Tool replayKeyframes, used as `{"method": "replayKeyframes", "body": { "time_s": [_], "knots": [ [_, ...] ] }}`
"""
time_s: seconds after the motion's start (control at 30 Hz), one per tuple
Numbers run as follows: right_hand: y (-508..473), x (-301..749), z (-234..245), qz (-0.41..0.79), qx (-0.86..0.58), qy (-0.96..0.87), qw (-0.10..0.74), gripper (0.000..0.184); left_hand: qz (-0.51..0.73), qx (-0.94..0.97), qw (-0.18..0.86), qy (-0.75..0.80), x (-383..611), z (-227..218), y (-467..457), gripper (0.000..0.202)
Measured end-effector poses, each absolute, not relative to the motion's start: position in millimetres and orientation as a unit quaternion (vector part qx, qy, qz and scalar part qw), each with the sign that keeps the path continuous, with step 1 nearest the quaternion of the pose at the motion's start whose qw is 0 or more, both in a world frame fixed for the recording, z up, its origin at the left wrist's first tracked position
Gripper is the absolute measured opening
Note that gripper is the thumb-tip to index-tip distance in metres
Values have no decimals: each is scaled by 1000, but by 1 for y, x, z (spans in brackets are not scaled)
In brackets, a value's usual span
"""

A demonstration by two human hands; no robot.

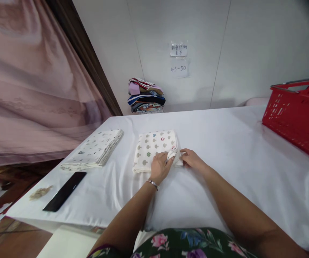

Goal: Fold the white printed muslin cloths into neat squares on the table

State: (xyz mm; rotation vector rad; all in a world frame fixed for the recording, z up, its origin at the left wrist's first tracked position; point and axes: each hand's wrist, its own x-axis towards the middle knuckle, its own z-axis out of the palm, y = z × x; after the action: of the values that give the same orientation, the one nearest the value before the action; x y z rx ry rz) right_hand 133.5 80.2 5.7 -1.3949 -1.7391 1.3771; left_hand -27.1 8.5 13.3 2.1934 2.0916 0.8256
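Note:
A white cloth (pixel 154 143) printed with grey, red, blue and green mushroom shapes lies folded into a rough square at mid-table. Its right front corner is lifted and bunched. My left hand (pixel 161 167), with a bracelet at the wrist, rests on the cloth's front part and grips the bunched corner between thumb and fingers. At the right edge of the same cloth, my right hand (pixel 192 159) has its fingertips pinched on the fabric. Some of its fingers are curled under and hidden.
Left on the white-covered table (pixel 224 143) lies another folded printed cloth (pixel 95 148). Nearer are a black phone-like slab (pixel 65 191) and a small beige bundle (pixel 40 192). A red basket (pixel 299 116) stands at right. Folded fabrics (pixel 146 98) are stacked behind the table.

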Motion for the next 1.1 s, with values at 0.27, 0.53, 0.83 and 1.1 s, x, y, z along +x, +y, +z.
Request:
{"method": "replayKeyframes", "body": {
  "time_s": [0.27,0.53,0.83,1.1],
  "knots": [
    [79,130,5,401,-538,-704,233,23,272,702,-8,658,-27,10,6,25],
    [81,130,0,434,-544,-696,179,30,318,690,17,649,-29,7,7,25],
    [77,129,6,523,-523,-642,202,30,331,687,6,647,-29,6,8,24],
    [74,122,6,585,-516,-557,287,27,337,685,-1,646,-29,7,7,26]
  ]
}}
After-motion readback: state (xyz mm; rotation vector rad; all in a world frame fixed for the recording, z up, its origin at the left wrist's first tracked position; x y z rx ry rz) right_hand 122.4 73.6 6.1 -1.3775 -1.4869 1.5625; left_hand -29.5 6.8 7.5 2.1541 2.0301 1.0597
